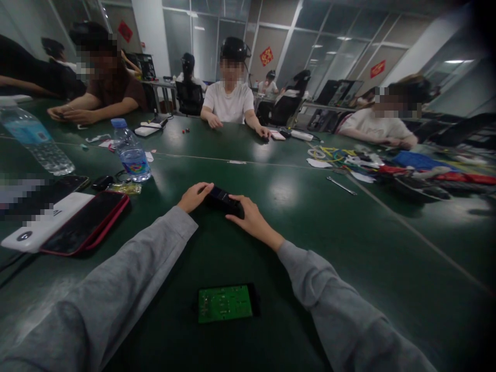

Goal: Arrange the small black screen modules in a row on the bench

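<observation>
Black device: I see the black device (pixel 227 201) near mid-view, between the two hands, the display on its upper face toward my camera; whether it touches the desk (pixel 349 268), I cannot tell.
Long axis: it slants from 10 o'clock to 4 o'clock; which end is the front, I cannot tell.
Left grip: the left hand (pixel 195 196) pinches the 10 o'clock end, partly hidden from me.
Right grip: the right hand (pixel 251 217) pinches the 4 o'clock end, thumb on the near side, fingers over the top.
Circuit board: at 6 o'clock from the device, the green circuit board (pixel 225 304) lies flat between the forearms, long side nearly 9 to 3 o'clock.
Room: bare green surface stretches from the right hand toward 3 o'clock, up to a wrench (pixel 341 186); a pale seam (pixel 406 222) slants beyond.
Left side: a red-cased phone (pixel 87 222) overlaps a white power bank (pixel 23 237) at 9 o'clock; at 10, a blue-capped bottle (pixel 132 157) stands behind a yellow packet (pixel 126 188).
Right side: a cable heap (pixel 349 157) spreads between 2 and 3 o'clock.
Far side: a co-worker (pixel 228 98) sits at 12 o'clock.
</observation>
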Demonstrator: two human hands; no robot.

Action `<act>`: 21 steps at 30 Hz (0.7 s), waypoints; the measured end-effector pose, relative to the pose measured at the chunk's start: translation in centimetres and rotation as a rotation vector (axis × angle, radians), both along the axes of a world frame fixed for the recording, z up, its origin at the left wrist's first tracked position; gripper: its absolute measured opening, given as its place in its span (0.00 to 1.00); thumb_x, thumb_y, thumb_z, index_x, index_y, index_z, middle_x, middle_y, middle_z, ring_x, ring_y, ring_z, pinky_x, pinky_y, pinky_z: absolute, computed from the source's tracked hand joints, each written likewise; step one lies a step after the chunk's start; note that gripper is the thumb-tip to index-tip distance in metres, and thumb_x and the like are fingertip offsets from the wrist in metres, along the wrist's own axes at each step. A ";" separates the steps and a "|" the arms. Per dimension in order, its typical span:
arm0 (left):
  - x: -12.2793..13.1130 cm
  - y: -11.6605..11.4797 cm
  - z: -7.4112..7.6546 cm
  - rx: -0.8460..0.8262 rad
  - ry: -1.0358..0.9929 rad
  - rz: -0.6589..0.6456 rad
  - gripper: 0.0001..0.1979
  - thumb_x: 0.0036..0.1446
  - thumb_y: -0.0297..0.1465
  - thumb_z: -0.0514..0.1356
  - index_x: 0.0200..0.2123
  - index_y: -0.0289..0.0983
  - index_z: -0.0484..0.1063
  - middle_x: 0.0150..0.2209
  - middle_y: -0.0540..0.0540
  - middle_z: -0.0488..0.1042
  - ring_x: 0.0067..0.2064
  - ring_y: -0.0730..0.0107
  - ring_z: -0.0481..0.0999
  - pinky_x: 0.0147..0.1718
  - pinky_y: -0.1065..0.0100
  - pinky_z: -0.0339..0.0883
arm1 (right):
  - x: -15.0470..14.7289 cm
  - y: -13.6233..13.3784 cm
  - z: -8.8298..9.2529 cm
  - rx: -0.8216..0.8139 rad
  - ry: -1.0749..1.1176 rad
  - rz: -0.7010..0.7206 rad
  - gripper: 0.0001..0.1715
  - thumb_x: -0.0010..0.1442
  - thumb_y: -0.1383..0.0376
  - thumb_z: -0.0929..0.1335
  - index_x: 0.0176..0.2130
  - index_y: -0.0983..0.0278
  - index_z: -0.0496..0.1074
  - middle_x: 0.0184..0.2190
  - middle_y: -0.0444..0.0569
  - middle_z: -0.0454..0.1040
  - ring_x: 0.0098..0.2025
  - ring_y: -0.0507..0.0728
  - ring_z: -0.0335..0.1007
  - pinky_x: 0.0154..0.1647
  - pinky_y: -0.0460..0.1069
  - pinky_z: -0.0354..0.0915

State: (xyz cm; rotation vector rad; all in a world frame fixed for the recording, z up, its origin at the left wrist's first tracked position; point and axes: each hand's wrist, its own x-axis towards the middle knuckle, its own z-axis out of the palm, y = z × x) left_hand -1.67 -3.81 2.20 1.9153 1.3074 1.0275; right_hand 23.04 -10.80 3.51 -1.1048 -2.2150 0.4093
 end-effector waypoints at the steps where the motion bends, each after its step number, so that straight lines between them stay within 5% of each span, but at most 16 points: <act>1: 0.0 0.0 0.0 -0.003 0.012 -0.008 0.26 0.61 0.53 0.48 0.44 0.41 0.76 0.43 0.46 0.77 0.46 0.60 0.74 0.47 0.63 0.65 | 0.1 -0.1 0.0 0.013 -0.002 0.001 0.33 0.61 0.60 0.71 0.61 0.55 0.57 0.56 0.52 0.65 0.58 0.63 0.61 0.57 0.64 0.61; 13: 0.2 -1.0 1.6 -0.050 0.327 -0.024 0.34 0.58 0.57 0.48 0.56 0.40 0.68 0.53 0.40 0.71 0.54 0.54 0.69 0.54 0.54 0.61 | 0.1 0.2 -0.6 0.075 0.060 0.041 0.30 0.62 0.66 0.70 0.60 0.55 0.59 0.53 0.51 0.66 0.54 0.62 0.63 0.55 0.61 0.63; 21: -0.1 -1.7 2.3 -0.034 0.379 -0.110 0.36 0.54 0.59 0.52 0.57 0.42 0.67 0.50 0.40 0.72 0.52 0.52 0.69 0.52 0.53 0.62 | 0.1 0.0 -0.1 0.079 0.111 0.090 0.29 0.62 0.69 0.68 0.59 0.54 0.59 0.53 0.50 0.64 0.55 0.61 0.63 0.56 0.61 0.63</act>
